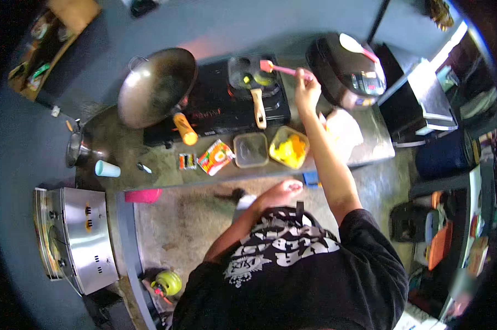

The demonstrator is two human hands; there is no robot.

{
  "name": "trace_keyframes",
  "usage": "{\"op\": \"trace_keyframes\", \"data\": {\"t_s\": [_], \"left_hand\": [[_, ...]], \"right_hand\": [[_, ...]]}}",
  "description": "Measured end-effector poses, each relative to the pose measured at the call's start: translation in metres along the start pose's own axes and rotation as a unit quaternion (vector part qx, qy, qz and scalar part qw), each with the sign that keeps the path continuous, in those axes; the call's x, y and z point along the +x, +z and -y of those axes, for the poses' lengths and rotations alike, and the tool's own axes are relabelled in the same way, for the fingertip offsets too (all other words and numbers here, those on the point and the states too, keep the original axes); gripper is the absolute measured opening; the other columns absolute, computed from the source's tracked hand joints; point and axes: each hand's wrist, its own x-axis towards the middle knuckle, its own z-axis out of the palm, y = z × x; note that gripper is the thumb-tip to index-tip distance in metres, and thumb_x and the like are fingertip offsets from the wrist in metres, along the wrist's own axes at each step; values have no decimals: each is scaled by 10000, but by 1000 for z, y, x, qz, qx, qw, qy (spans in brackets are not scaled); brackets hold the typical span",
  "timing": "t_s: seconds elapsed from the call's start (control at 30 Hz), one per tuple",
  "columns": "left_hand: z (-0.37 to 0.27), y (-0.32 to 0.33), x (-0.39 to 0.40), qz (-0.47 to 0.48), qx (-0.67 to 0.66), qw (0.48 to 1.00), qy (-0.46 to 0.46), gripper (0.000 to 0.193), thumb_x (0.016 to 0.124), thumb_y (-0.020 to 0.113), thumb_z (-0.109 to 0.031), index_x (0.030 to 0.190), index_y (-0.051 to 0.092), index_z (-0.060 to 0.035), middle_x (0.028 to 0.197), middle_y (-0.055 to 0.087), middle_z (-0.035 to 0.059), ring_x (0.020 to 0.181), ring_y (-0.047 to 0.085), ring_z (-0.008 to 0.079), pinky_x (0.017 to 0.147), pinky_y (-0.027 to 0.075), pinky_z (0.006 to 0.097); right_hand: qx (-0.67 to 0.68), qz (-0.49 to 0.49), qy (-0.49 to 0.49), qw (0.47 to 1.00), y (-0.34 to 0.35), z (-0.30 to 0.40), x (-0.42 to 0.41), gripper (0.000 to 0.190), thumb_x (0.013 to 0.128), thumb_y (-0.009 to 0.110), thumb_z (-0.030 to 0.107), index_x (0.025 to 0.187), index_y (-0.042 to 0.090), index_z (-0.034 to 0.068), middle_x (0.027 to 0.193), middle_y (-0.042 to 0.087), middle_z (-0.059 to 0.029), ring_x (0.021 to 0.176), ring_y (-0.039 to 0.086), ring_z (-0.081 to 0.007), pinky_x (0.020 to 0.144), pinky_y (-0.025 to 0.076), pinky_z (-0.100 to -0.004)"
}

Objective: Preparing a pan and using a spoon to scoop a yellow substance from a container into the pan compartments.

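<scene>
My right hand (307, 93) grips the handle of a pink silicone basting brush (283, 69). The brush head hangs by the upper right of a small dark pan (238, 68) with round hollows. In the pan lie a yellow cube (247, 79) and a yellowish-green patch. Its pale wooden handle (258, 108) points toward me over the black gas stove (215, 113). My left hand (285, 190) hangs below the counter's front edge with its fingers partly curled; nothing shows in it. Between the hands on the counter sits a plastic tub of yellow pieces (289, 149).
Left of that tub are another clear tub (251, 151), an instant noodle packet (216, 158) and a small sachet (187, 161). A large wok (157, 88) tilts on the stove's left side. A rice cooker (339, 70) stands at right. A light blue cup (107, 168) lies on the counter (128, 180).
</scene>
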Motion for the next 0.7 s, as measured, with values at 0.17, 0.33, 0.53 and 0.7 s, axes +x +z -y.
{"op": "trace_keyframes", "data": {"t_s": [0.17,0.33,0.53,0.7], "left_hand": [[15,-6,5,7,-9,1000,-22,326,848,566,-247,1018,563,30,958,610,94,895,555,140,818,433,266],[21,-4,15,-41,-46,993,-101,497,843,568,-262,1219,416,26,1093,555,134,902,545,151,787,437,259],[31,-7,20,-105,-204,966,-123,782,820,592,-265,1379,85,-59,1253,445,149,939,532,164,692,423,232],[40,-16,25,-151,-272,946,-88,843,810,595,-252,1393,-6,-153,1331,373,108,1016,522,187,770,406,308]], "right_hand": [[69,48,114,990,-82,22,-68,207,882,526,181,1002,578,20,748,580,-16,657,493,-60,564,398,-202],[-89,93,35,991,-138,-16,-141,172,857,559,157,952,604,20,629,517,6,526,430,-41,461,347,-199],[-178,153,-32,972,-160,-33,-143,160,842,560,157,902,597,13,628,552,-95,494,479,-144,462,374,-262],[-224,242,-25,944,-160,-33,-136,172,854,521,184,899,583,30,608,558,-132,512,549,-250,501,424,-319]]}}
